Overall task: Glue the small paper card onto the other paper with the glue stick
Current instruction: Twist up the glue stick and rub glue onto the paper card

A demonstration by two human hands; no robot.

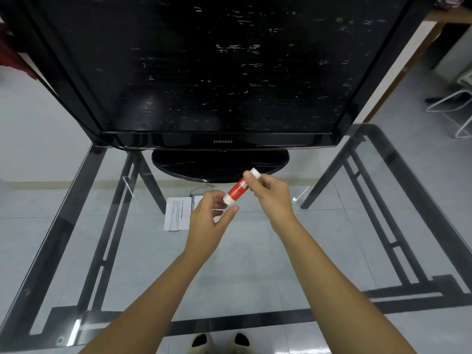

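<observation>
Head view, looking down through a clear glass table [255, 277] on a black metal frame, with pale grey floor tiles [38, 154] showing through the pane. At 12 o'clock stands a glossy black Samsung television [217, 72], its dark screen flecked with white streaks, on a smooth oval black stand [219, 164].

Dead centre, here's the glue stick [237, 191]: a slim cylinder with a red label, white lettering and white plastic at both ends. It is held off the glass, tilted, one end towards 1 o'clock and the other towards 7. The right hand [270, 192] has it by the upper part, fingers wrapped round the tube and thumb laid across near the white tip. The left hand [212, 215] comes in from 7 o'clock, fingers curled about the lower white end and thumb tucked just beneath it.

At 9 o'clock from the left hand, a white rectangular printed sheet [177, 213] lies flat on the glass, its lines of black text too small to read. Just at that sheet's 3 o'clock side peeks a small white paper [198, 199], mostly hidden behind the left fingers.

Down at 6 o'clock, under the glass, two black-and-cream shoes [201, 341]. Far off at 2 o'clock, a white wire chair frame [454, 106].
</observation>
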